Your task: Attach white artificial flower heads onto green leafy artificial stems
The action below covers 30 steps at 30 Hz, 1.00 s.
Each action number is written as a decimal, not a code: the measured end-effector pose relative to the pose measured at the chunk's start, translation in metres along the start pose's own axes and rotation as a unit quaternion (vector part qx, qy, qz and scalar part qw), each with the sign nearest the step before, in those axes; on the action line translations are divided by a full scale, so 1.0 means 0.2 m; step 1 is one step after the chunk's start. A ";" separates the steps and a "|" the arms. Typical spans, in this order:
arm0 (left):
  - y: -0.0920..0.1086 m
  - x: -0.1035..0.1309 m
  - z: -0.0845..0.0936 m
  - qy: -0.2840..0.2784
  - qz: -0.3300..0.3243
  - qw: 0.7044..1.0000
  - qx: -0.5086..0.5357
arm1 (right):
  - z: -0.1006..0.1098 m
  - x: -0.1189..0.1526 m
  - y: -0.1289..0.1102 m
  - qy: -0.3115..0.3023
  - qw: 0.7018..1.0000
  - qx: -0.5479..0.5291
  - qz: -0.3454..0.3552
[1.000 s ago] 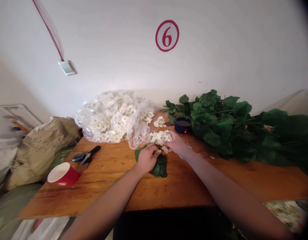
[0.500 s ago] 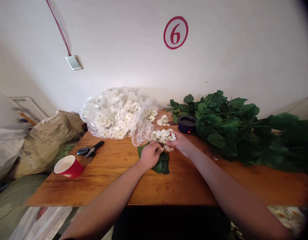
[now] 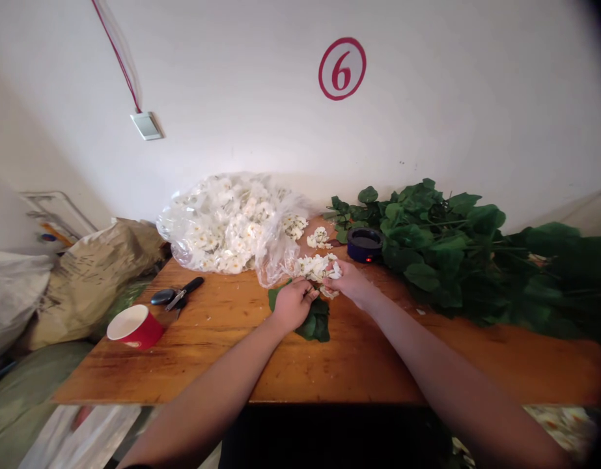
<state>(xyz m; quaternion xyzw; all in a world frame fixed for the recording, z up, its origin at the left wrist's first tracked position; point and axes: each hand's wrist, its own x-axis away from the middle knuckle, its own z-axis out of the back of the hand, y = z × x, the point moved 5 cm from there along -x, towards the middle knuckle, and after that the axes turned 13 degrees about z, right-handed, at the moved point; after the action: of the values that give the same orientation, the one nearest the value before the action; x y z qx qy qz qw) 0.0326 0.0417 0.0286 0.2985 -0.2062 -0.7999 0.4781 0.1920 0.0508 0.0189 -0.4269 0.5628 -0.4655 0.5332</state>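
Over the middle of the wooden table, my left hand is closed on the stem of a leafy sprig. Its green leaves stick out below and to the left of the fingers. My right hand is closed around a cluster of white artificial flowers, just right of the left hand. Flowers and leaves meet between the two hands; whether they are joined is hidden by the fingers. Behind them lies a loose small bunch of white flowers.
A clear plastic bag of white flowers stands behind on the left. A dark round pot with a red light sits beside a heap of green leaves. Pliers and a red paper cup are at left, sacks beyond the edge.
Both hands stay almost in the same place, still holding the flowers and leaves. The right hand has shifted very slightly; the whole view has moved a little downward in the picture.
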 end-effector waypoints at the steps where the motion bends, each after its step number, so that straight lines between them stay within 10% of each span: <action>1: 0.00 0.00 0.00 0.001 -0.001 1.000 -0.002 | 0.00 0.00 0.01 -0.003 1.000 0.005 0.000; 11: 0.01 0.02 0.02 0.001 -0.005 0.999 0.035 | 0.04 -0.02 -0.04 -0.045 0.993 0.105 0.014; 22: -0.04 0.03 0.10 0.068 0.062 0.993 0.080 | 0.04 -0.01 -0.09 0.007 0.915 0.397 0.069; 30: -0.04 0.05 0.11 0.074 0.073 0.992 0.070 | -0.13 -0.02 -0.35 0.005 0.762 0.549 0.343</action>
<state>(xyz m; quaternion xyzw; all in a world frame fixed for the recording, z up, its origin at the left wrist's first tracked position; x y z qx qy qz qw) 0.0076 0.0370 0.0368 0.3741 -0.2468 -0.7223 0.5268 0.1644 0.0421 0.0878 0.1624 0.3227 -0.4826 0.7978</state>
